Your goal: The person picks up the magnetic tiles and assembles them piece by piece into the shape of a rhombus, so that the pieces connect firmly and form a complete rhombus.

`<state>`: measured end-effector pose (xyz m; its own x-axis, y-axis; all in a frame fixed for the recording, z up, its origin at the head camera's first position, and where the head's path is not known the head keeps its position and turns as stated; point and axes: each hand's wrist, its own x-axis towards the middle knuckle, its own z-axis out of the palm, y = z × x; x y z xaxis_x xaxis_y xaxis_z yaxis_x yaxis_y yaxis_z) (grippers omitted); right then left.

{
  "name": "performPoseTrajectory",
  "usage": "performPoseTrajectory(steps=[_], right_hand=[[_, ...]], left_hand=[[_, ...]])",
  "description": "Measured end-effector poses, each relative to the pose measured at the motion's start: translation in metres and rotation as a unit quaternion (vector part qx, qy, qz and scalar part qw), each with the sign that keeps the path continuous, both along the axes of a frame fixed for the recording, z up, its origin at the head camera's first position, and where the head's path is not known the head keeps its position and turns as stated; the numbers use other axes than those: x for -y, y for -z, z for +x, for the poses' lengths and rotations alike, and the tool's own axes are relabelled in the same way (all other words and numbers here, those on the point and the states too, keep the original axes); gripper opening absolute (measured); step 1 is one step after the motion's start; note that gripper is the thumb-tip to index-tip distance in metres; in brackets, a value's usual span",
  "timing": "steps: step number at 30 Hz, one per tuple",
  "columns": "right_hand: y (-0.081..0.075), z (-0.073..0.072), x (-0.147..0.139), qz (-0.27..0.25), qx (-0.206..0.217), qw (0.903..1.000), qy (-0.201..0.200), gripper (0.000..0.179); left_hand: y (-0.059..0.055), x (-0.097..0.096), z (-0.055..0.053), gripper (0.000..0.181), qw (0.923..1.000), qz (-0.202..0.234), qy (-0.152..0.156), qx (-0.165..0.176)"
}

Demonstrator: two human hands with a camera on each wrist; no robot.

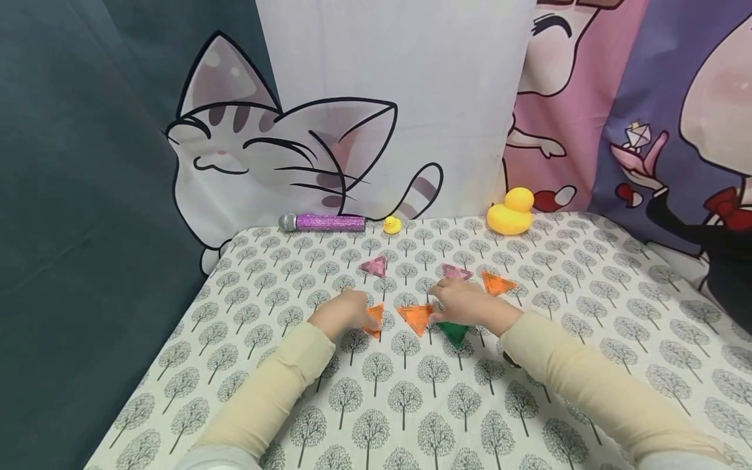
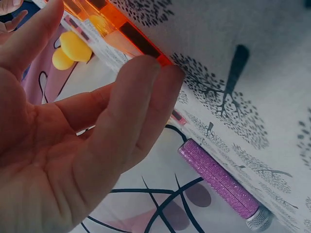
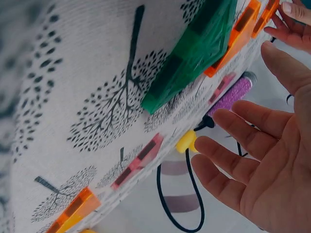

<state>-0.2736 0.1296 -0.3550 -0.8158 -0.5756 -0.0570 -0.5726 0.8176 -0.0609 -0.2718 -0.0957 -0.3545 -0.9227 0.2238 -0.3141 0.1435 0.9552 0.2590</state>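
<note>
My left hand (image 1: 348, 309) is at an orange triangular magnetic tile (image 1: 375, 321), partly covering it. In the left wrist view, the tile's edge spans between the thumb and the bent fingertips, which meet its corner. Just right of it lies a second orange triangle tile (image 1: 416, 318). My right hand (image 1: 461, 301) hovers over a green triangle tile (image 1: 455, 334), fingers spread loosely and nothing in them. The right thumb is close to the second orange tile. Beyond the right hand, a pink triangle tile (image 1: 457, 271) is partly hidden; a third orange tile (image 1: 498, 283) lies to its right.
Another pink triangle tile (image 1: 375, 266) lies beyond the left hand. Along the table's back edge are a purple glittery microphone (image 1: 329, 223), a small yellow duck (image 1: 391, 225) and a larger yellow duck (image 1: 510, 212). Behind hangs a printed cat curtain (image 1: 399, 78). A tree-patterned cloth (image 1: 376, 418) covers the table.
</note>
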Motion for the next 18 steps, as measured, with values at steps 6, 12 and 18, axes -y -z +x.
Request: performPoseTrajectory(steps=[6,12,18], right_hand=[[0.006,-0.003,0.009,0.001,0.021,0.9997,-0.009,0.061],[0.013,-0.01,0.015,0.017,0.036,0.9992,-0.007,0.06],[0.011,-0.013,0.018,-0.005,0.053,0.9983,-0.026,0.039]], left_hand=[[0.002,-0.003,-0.004,0.047,0.9996,-0.025,0.013,0.0],[0.002,-0.007,-0.005,0.04,0.9993,-0.034,0.014,-0.002],[0.002,-0.009,-0.008,0.039,0.9983,-0.055,0.019,-0.007]])
